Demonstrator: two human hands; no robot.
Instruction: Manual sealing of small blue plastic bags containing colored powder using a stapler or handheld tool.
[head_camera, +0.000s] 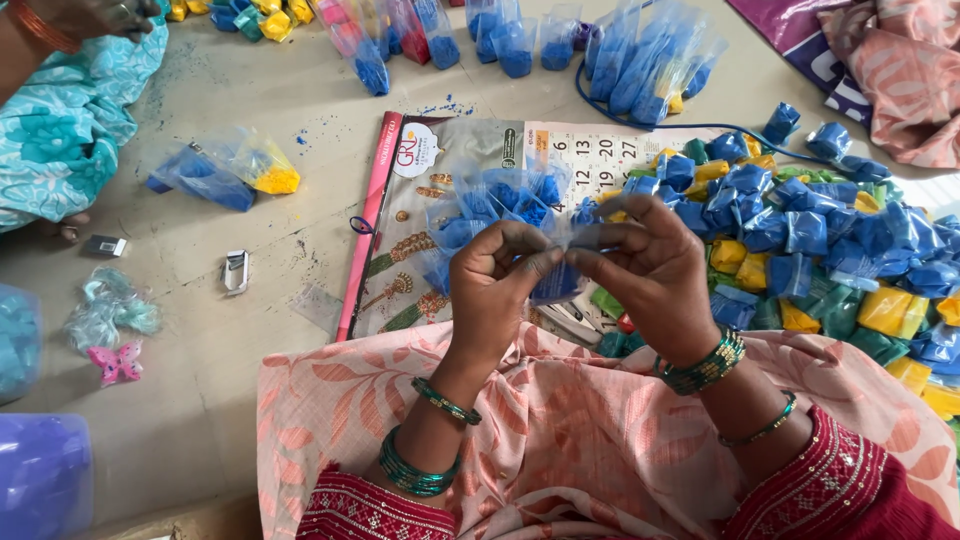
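My left hand (497, 285) and my right hand (650, 272) meet in front of me, both pinching the top of a small clear plastic packet of blue powder (556, 283). The packet hangs between my fingers above a wall calendar (400, 250) spread on the floor. Just beyond my hands lies a loose heap of clear packets with blue powder (490, 205). To the right is a big pile of tied packets (820, 250) in blue, yellow and green.
Another person's arm (40, 35) and turquoise clothing (70, 120) are at the top left. More powder packets (640, 60) line the far edge. A stapler (235, 271), a small box (105, 245), a pink butterfly clip (117, 362) and two packets (225, 170) lie on the left floor.
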